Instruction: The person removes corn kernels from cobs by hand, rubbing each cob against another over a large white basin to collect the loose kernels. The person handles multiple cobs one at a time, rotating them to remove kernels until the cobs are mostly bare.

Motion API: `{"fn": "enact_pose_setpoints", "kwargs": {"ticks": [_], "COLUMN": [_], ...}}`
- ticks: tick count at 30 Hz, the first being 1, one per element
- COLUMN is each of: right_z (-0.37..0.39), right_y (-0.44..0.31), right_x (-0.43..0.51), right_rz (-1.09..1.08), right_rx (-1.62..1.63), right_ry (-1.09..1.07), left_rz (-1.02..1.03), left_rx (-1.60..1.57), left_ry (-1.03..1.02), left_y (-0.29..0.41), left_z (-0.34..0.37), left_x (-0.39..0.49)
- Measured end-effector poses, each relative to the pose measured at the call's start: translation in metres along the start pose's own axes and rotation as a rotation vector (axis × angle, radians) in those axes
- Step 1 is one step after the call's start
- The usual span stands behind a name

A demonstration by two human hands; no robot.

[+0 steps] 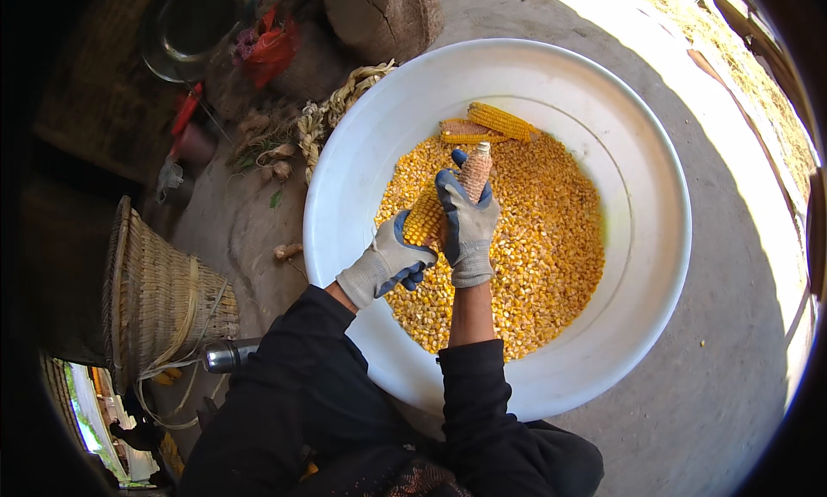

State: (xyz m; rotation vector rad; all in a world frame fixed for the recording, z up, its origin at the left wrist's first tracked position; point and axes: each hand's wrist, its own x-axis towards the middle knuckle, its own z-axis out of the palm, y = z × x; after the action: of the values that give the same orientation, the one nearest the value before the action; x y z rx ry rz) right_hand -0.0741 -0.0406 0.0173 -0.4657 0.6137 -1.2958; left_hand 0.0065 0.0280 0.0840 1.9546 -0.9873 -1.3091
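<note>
Both my hands wear grey knit gloves with blue coated palms, over a wide white plastic basin point(652, 251) of loose yellow corn kernels point(536, 258). My left hand point(394, 255) grips a corn cob that still bears kernels point(423, 218). My right hand point(468, 216) is closed around a bare corncob point(477, 171), its pale tip pointing up and away from me. The two cobs meet or lie very close between my hands; the exact contact is hidden by the gloves. Two partly shelled corn cobs point(501, 122) rest on the kernels by the basin's far wall.
At left a woven basket point(174, 290) lies tipped beside a metal flask point(226, 356). Braided husks point(336, 109), a wood stump point(384, 19), a red plastic bag point(274, 48) and a round metal pan point(190, 28) stand beyond the basin's upper left. Concrete floor point(698, 368) runs along the right.
</note>
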Motion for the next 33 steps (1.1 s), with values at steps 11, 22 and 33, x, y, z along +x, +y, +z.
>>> {"fn": "enact_pose_setpoints", "kwargs": {"ticks": [11,22,33], "right_z": [0.007,-0.032,-0.026], "right_y": [-0.014,0.005,0.005], "right_x": [-0.008,0.011,0.006], "right_rz": [0.08,0.08,-0.017], "right_rx": [0.146,0.435,0.084], "right_ry": [-0.144,-0.189,0.232], "left_rz": [0.147,-0.132,-0.229], "left_rx": [0.077,-0.199,-0.411], "left_ry": [0.183,-0.149,-0.28], "left_y": [-0.016,-0.005,-0.012], "left_z": [-0.003,-0.016,-0.016], "left_x": [0.003,-0.005,-0.01]}}
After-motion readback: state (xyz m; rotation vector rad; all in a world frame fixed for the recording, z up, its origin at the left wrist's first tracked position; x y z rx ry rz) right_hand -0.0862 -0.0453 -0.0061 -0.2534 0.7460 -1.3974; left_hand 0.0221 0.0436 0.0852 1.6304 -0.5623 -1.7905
